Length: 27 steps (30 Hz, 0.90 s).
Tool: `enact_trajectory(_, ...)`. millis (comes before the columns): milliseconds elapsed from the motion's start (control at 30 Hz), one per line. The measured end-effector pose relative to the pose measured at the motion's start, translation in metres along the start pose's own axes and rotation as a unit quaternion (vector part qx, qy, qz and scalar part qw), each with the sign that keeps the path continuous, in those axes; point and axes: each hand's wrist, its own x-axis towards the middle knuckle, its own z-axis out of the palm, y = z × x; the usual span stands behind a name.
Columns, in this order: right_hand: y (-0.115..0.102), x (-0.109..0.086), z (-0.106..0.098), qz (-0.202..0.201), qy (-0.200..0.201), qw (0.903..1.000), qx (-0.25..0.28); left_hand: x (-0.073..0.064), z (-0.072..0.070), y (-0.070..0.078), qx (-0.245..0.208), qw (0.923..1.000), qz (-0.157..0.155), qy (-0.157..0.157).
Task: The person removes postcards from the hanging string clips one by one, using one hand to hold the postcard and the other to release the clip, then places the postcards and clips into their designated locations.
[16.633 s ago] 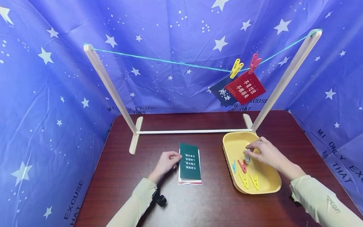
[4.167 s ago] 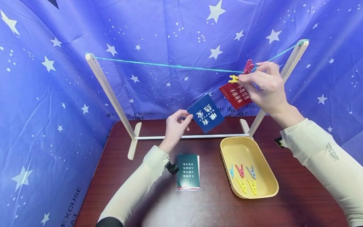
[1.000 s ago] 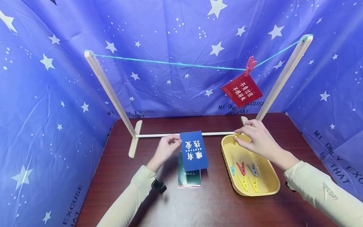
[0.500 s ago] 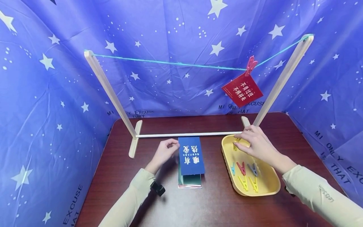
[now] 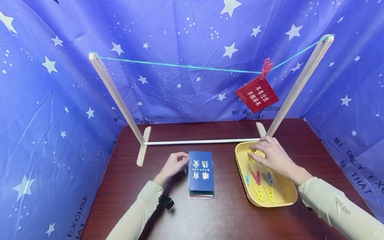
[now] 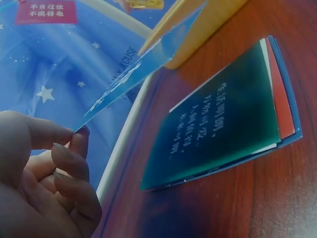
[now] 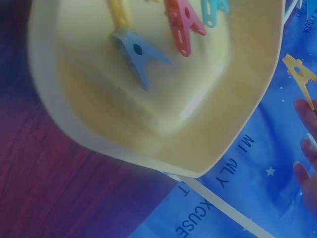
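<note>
My left hand (image 5: 173,165) pinches the left edge of a blue card (image 5: 201,170) with white characters, over a stack of cards. In the left wrist view the blue card tilts above the stack, whose top card is green (image 6: 213,116). My right hand (image 5: 273,156) pinches a yellow clothespin (image 5: 250,156) over the far end of the yellow tray (image 5: 288,196). Inside the tray lie a light blue clothespin (image 5: 247,178), a red one, a grey one (image 5: 268,179) and two yellow ones. A red card (image 5: 257,94) hangs from the cord by a pink-red clothespin (image 5: 266,69).
A wooden frame (image 5: 118,100) stands across the back of the table, with a turquoise cord (image 5: 180,65) between its posts and a white rod (image 5: 198,142) low down. Blue star-patterned cloth (image 5: 180,30) surrounds the dark red table (image 5: 228,216).
The blue card, earlier hanging on the cord by a yellow clothespin, was taken off and lowered over the stack. My right hand brought that clothespin down to the tray; a grey clothespin now lies there.
</note>
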Motion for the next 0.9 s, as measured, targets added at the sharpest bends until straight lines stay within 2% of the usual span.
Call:
enact_trajectory(433, 0.005, -0.011, 0.006, 0.029, -0.025, 0.9993, -0.004, 0.002, -0.001, -0.023, 0.011, 0.9996, -0.025, 0.010)
enact_trajectory(600, 0.006, -0.013, 0.009, 0.033, -0.030, 0.9990, -0.001, 0.002, 0.002, -0.026, 0.003, 0.9997, -0.022, 0.011)
enact_trajectory(900, 0.006, -0.015, 0.016, 0.037, -0.043, 0.9984, 0.009, 0.004, 0.009, -0.036, 0.015, 0.9997, -0.020, 0.006)
